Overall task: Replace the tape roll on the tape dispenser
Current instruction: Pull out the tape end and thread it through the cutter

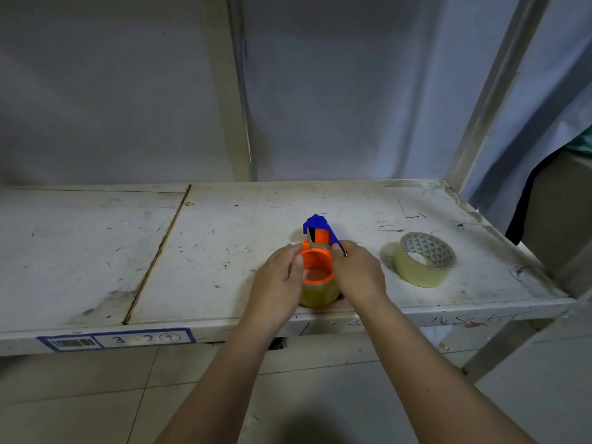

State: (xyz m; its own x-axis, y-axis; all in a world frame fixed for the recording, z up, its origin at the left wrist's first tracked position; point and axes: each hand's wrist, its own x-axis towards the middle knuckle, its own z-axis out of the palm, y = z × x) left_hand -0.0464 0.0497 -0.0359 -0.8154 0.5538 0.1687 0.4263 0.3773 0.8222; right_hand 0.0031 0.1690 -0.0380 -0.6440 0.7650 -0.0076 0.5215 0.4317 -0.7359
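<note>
Orange and blue plastic: your tape dispenser (316, 248) sits on the white shelf board (224, 238), near its front edge, with the blue cutter end pointing away from you and the orange hub ring facing up toward you.
Left hand: your left hand (278, 283) comes in from below with the forearm angled up and to the right; its thumb and fingertips press the left side of the orange ring, closed on the dispenser.
Right hand: your right hand (358, 270) mirrors it from the other side, fingers curled against the right side of the ring and the blue body, also gripping the dispenser.
Roll on the dispenser: a clear, yellowish tape roll (319, 293) sits around the base of the orange hub, between your two wrists and just nearer you than your fingertips.
Spare roll: a second, paler tape roll (423, 259) with a triangle-patterned core lies tilted on the board to the right of the dispenser, apart from your right hand and touching nothing else.
Surroundings: a seam in the board (157, 254) runs well to the left of the dispenser; a blue-bordered label reading 3-2 (118, 339) is stuck on the front lip, left of your left arm.
In the way: nothing lies between the dispenser and the spare roll.
</note>
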